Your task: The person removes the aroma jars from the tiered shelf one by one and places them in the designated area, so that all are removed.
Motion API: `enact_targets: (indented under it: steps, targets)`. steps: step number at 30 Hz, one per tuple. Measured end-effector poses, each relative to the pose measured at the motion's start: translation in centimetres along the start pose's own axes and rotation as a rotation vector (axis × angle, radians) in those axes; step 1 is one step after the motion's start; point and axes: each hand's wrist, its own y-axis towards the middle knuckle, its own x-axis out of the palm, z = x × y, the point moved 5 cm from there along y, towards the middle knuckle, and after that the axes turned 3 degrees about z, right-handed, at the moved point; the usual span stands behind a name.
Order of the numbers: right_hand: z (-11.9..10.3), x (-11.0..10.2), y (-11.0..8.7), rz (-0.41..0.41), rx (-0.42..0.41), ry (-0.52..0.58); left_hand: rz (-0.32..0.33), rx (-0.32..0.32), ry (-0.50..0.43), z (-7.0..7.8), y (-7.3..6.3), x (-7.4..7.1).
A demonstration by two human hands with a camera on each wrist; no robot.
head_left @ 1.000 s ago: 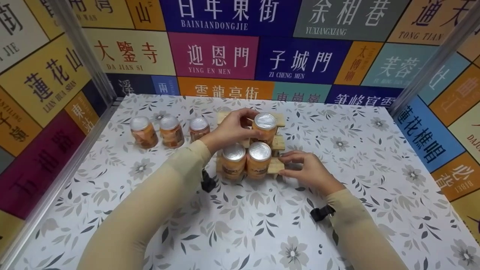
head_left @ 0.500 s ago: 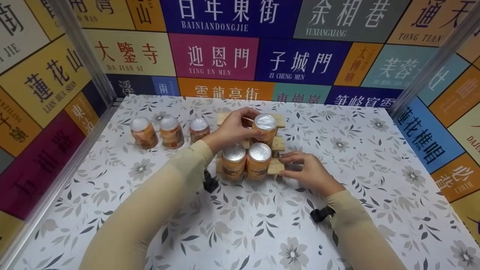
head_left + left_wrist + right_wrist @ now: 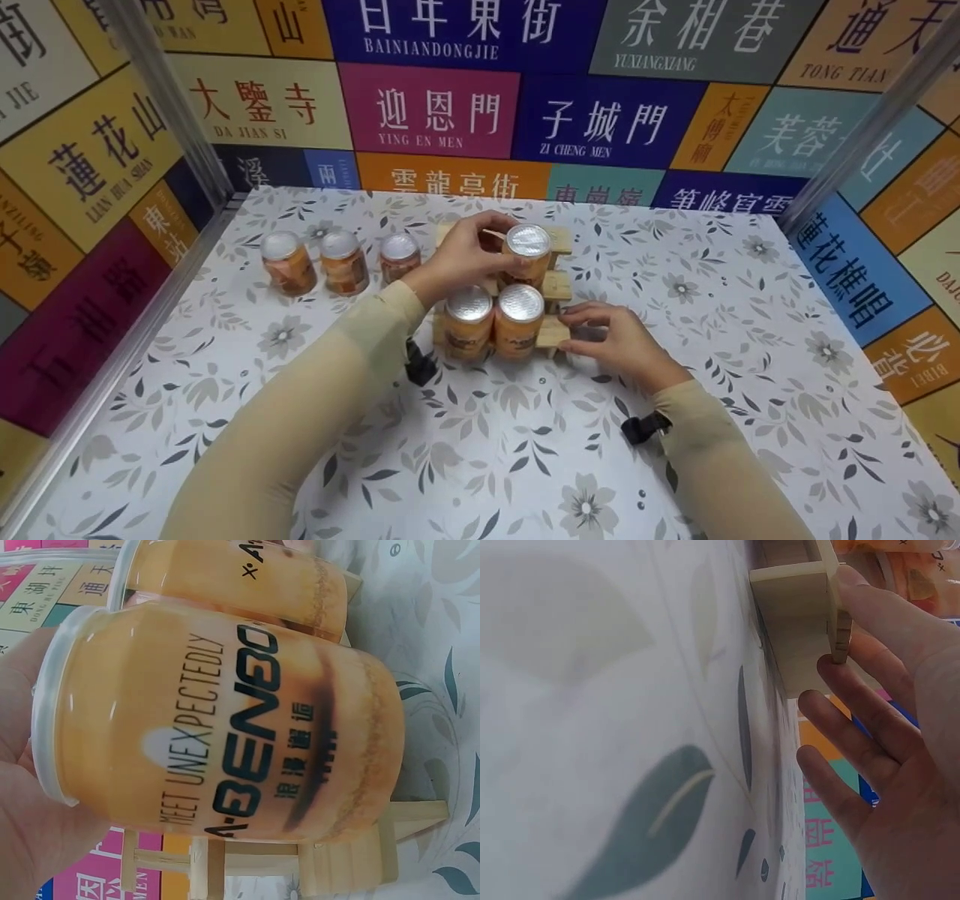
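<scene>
My left hand [image 3: 465,255] grips a lidded orange drink can [image 3: 529,264] from its left side, on the right half of a stepped wooden stand [image 3: 557,285]. On the lowest step, just in front, two similar cans stand upright side by side: a left one [image 3: 468,334] and a right one [image 3: 517,334]. The left front can [image 3: 360,712] fills the left wrist view and largely hides the gripped one. At the stand's lower right end, my right hand [image 3: 619,345] holds the step's edge [image 3: 841,637] between thumb and fingers; its other fingers are spread.
Three more orange cans form a row left of the stand: a far-left one [image 3: 289,270], a middle one [image 3: 345,270] and one [image 3: 397,259] partly behind the left forearm. A leaf-patterned cloth [image 3: 480,450] covers the table. Panels with signs [image 3: 427,112] enclose the back and sides.
Almost nothing differs. The left hand keeps its grip on the can in the same spot, and the right hand stays at the stand's end.
</scene>
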Motion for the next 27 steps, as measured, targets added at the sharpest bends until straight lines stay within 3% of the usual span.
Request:
enact_targets:
  steps: [8,13,22,27]
  targets:
    - [0.2,0.0,0.0,-0.003,0.041,-0.010,0.034,0.010,-0.026,0.3,-0.4,-0.4]
    - [0.0,0.1,0.0,0.002,0.025,-0.014,0.063,0.026,-0.051,0.8,-0.8,-0.9]
    - [0.1,0.1,0.0,-0.003,0.043,-0.018,0.129,0.092,-0.055,2.2,-1.5,-3.1]
    - [0.1,0.1,0.0,0.001,0.022,0.007,0.180,0.099,-0.094,2.4,-2.3,-4.3]
